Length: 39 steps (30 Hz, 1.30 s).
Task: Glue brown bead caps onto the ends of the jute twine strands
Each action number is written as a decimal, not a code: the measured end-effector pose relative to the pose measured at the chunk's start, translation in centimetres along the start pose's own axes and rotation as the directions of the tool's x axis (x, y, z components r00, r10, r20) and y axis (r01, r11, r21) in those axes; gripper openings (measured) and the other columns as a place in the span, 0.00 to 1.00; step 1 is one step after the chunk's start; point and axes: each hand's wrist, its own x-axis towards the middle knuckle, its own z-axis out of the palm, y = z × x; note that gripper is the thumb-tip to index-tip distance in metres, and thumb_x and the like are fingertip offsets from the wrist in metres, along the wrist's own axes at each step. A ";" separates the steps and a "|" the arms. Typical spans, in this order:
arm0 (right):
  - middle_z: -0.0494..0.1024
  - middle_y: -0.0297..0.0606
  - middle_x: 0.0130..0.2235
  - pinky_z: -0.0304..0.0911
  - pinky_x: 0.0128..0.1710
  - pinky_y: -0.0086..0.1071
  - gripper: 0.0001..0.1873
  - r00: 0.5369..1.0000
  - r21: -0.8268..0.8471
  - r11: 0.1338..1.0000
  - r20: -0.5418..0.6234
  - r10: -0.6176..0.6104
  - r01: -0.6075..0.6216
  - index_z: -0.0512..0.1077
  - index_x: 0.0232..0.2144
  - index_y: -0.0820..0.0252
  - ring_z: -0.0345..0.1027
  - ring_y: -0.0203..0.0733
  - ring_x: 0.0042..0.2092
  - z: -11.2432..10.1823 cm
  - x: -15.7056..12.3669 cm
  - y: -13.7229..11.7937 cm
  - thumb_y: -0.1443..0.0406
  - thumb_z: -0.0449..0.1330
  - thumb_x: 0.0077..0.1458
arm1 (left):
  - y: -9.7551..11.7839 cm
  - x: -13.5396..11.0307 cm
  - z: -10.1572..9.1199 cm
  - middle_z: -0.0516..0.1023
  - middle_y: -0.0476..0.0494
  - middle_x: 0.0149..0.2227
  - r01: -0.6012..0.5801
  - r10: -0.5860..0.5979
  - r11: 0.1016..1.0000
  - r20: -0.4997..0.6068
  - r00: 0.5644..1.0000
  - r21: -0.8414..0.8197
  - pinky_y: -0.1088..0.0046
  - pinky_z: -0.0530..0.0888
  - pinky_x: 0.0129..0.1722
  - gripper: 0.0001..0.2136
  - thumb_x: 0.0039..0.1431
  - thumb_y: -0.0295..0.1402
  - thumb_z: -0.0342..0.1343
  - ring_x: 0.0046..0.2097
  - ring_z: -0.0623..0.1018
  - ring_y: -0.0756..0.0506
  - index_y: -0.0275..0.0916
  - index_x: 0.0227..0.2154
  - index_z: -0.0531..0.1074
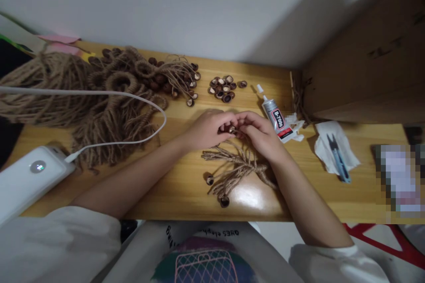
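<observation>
My left hand (212,128) and my right hand (259,131) meet over the middle of the table. Between their fingertips is a small brown nutshell (232,130) with a pale inside, mostly covered by the fingers. Both hands are closed in a pinch around it. Just below lies a knotted jute cord tassel (239,169), its strands fanned to the left, with one nutshell (209,179) and another nutshell (225,201) at strand ends. Beyond my hands sits a small pile of nutshells (226,87). An uncapped tube of B-7000 glue (277,117) lies near my right hand.
A heap of jute cord (43,84) with rings and nuts covers the back left. A white power bank (33,181) trails a white cable (133,95). Blue thread snips (339,159) lie on tissue (321,137) at right, below a cardboard box (361,75).
</observation>
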 end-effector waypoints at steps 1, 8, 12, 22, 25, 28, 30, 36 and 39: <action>0.72 0.32 0.30 0.62 0.31 0.28 0.10 1.000 0.001 1.000 -0.007 0.010 -0.010 0.72 0.33 0.59 0.65 0.35 0.30 0.0 0.0 0.0 0.68 0.53 0.48 | 0.0 0.0 0.0 0.75 0.51 0.28 -0.002 0.002 1.000 -0.002 1.000 0.004 0.77 0.66 0.31 0.09 0.48 0.24 0.62 0.30 0.72 0.51 0.36 0.33 0.72; 0.72 0.34 0.28 0.64 0.30 0.30 0.14 0.999 0.065 0.998 -0.051 0.016 -0.012 0.72 0.30 0.57 0.66 0.37 0.29 0.1 0.1 0.2 0.55 0.54 0.58 | 0.0 -0.1 -0.1 0.74 0.52 0.27 -0.009 0.009 1.000 -0.006 1.000 0.008 0.77 0.66 0.32 0.09 0.48 0.22 0.62 0.30 0.72 0.51 0.37 0.33 0.72; 0.73 0.36 0.29 0.64 0.29 0.31 0.23 0.999 0.072 0.997 -0.049 0.023 -0.019 0.72 0.30 0.57 0.67 0.39 0.30 0.1 0.0 0.3 0.45 0.55 0.56 | 0.1 0.0 -0.1 0.74 0.52 0.28 -0.006 0.006 1.000 0.001 1.000 0.013 0.76 0.66 0.32 0.09 0.48 0.22 0.61 0.31 0.72 0.51 0.37 0.33 0.71; 0.71 0.34 0.28 0.64 0.30 0.31 0.16 0.999 0.021 1.000 -0.052 0.003 -0.002 0.72 0.29 0.57 0.66 0.37 0.29 0.1 0.0 0.0 0.52 0.55 0.58 | 0.0 0.0 0.0 0.74 0.52 0.27 -0.004 0.005 1.000 -0.015 1.000 0.010 0.77 0.66 0.32 0.09 0.48 0.24 0.63 0.30 0.72 0.51 0.37 0.33 0.71; 0.72 0.34 0.28 0.63 0.30 0.30 0.13 0.998 0.002 1.000 -0.055 0.012 -0.012 0.72 0.30 0.57 0.65 0.37 0.29 0.0 0.0 -0.1 0.55 0.55 0.57 | 0.0 0.0 0.0 0.74 0.52 0.27 0.003 -0.003 1.000 -0.009 1.000 0.012 0.77 0.66 0.32 0.09 0.48 0.24 0.63 0.30 0.72 0.51 0.37 0.33 0.71; 0.72 0.33 0.29 0.62 0.30 0.29 0.09 0.999 -0.013 1.000 -0.046 0.016 -0.016 0.72 0.31 0.58 0.65 0.35 0.29 0.1 0.0 -0.2 0.59 0.56 0.54 | 0.0 0.0 0.1 0.75 0.51 0.28 0.004 -0.004 1.000 -0.003 1.000 0.014 0.76 0.67 0.32 0.09 0.48 0.24 0.63 0.31 0.73 0.50 0.37 0.33 0.71; 0.73 0.33 0.30 0.62 0.31 0.29 0.08 1.000 -0.021 1.000 -0.026 0.001 -0.001 0.71 0.33 0.59 0.66 0.35 0.30 0.2 0.0 -0.3 0.62 0.57 0.51 | -0.1 0.0 0.1 0.76 0.50 0.29 0.000 0.000 1.000 -0.006 1.000 0.013 0.75 0.67 0.33 0.09 0.48 0.24 0.63 0.31 0.74 0.50 0.37 0.33 0.71; 0.73 0.34 0.32 0.63 0.36 0.29 0.13 1.000 -0.024 0.999 0.020 -0.025 0.025 0.69 0.38 0.60 0.68 0.37 0.34 0.2 -0.1 -0.2 0.67 0.59 0.46 | -0.3 0.0 0.2 0.77 0.49 0.30 -0.016 0.016 1.000 -0.006 1.000 0.006 0.75 0.67 0.33 0.10 0.48 0.23 0.62 0.32 0.74 0.50 0.37 0.34 0.72; 0.73 0.34 0.32 0.63 0.36 0.29 0.13 0.999 -0.054 0.998 0.030 -0.035 0.037 0.69 0.39 0.60 0.68 0.37 0.35 0.1 -0.1 0.0 0.67 0.59 0.47 | -0.2 0.0 0.1 0.76 0.50 0.29 -0.006 0.006 1.000 -0.005 1.000 -0.001 0.75 0.67 0.33 0.11 0.47 0.22 0.61 0.31 0.74 0.50 0.37 0.35 0.72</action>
